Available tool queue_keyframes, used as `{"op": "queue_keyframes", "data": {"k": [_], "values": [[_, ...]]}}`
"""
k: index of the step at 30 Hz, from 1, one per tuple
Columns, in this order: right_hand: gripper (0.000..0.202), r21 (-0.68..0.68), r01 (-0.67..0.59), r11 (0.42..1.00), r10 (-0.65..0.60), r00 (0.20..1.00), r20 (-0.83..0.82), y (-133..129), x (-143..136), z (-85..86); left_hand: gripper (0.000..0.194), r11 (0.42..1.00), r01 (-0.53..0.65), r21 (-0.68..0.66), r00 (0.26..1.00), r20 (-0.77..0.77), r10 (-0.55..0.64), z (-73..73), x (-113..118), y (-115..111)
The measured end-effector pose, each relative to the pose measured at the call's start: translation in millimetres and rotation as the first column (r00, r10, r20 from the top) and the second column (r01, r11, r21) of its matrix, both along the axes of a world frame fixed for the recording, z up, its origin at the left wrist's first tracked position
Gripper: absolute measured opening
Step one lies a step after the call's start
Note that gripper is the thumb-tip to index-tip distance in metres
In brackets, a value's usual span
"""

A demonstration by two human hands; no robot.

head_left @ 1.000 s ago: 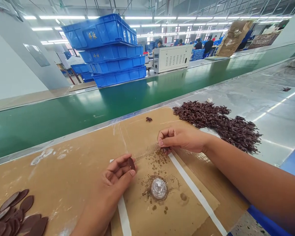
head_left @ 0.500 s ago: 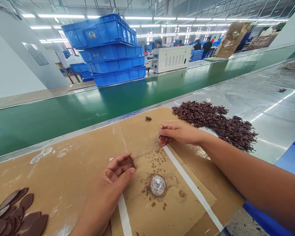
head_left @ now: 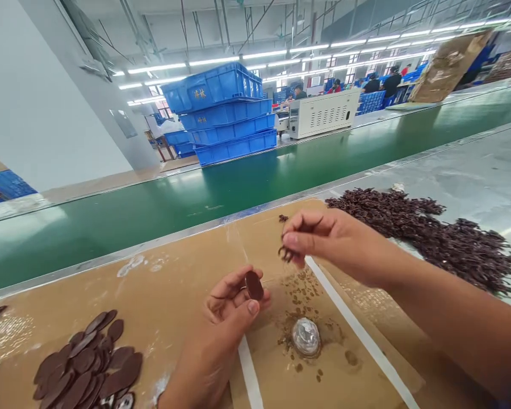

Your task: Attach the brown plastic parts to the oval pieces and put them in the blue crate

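Observation:
A brown oval disc [head_left: 254,286] is pinched between the thumb and fingers of my left hand [head_left: 221,324], its flat face showing. Just above and to the right, my right hand [head_left: 327,238] grips a small dark curly piece [head_left: 285,253] between thumb and fingertips. The two pieces are apart. Below my right hand, a round clear dome-like object [head_left: 306,337] sits on brown paper among dark wet spots. A pile of brown oval discs [head_left: 83,363] lies at lower left. Behind my right forearm spreads a large heap of dark curly pieces [head_left: 434,233].
Beyond the brown-covered table [head_left: 174,284] runs a green conveyor belt [head_left: 162,210]. Stacked blue crates [head_left: 225,116] and a beige machine [head_left: 322,113] stand past it, with people farther back. One small dark piece [head_left: 283,218] lies near the table's far edge.
The view has swung left, showing more of the disc pile. The disc in my left hand now turns its flat face toward me, and the curly piece hangs more visibly from my right fingertips.

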State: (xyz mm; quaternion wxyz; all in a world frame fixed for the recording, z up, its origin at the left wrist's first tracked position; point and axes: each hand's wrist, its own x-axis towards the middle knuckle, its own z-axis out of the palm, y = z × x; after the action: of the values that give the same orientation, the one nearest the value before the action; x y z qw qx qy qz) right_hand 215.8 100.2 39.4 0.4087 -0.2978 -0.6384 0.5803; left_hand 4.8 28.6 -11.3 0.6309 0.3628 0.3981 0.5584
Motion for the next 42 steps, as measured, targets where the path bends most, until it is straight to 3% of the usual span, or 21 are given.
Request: {"op": "queue_keyframes", "data": {"k": [2, 5, 11, 24, 30, 38, 42], "values": [[0.024, -0.084, -0.165, 0.983, 0.155, 0.981, -0.119, -18, -16, 5.3, 0.036, 0.998, 0.057, 0.011, 0.997, 0.056, -0.058, 4.9, -1, -4], [0.022, -0.184, -0.268, 0.946, 0.215, 0.94, -0.265, -34, -29, 0.9, 0.037, 0.995, 0.097, 0.021, 0.987, 0.124, -0.099, 7.0, 2, -10], [0.025, -0.226, -0.238, 0.945, 0.185, 0.954, -0.235, -32, -28, -13.5, 0.038, 0.99, 0.143, -0.006, 0.969, 0.205, -0.139, 6.8, 8, -16], [0.029, -0.218, -0.159, 0.963, 0.135, 0.983, -0.121, -36, -27, -15.5, 0.038, 0.988, 0.154, -0.014, 0.969, 0.198, -0.148, -0.2, 6, -15], [0.023, -0.104, -0.067, 0.992, 0.07, 0.997, 0.028, -37, -26, -16.7, 0.038, 0.987, 0.159, -0.019, 0.973, 0.174, -0.153, -2.4, 9, -15], [0.02, -0.011, -0.07, 0.998, 0.07, 0.995, 0.066, -37, -25, -18.6, 0.037, 0.988, 0.15, -0.034, 0.979, 0.147, -0.144, -2.9, 7, -15], [0.019, -0.03, -0.071, 0.997, 0.074, 0.994, 0.085, -40, -25, -20.1, 0.038, 0.992, 0.119, -0.034, 0.986, 0.121, -0.114, -3.2, 6, -15]]}}
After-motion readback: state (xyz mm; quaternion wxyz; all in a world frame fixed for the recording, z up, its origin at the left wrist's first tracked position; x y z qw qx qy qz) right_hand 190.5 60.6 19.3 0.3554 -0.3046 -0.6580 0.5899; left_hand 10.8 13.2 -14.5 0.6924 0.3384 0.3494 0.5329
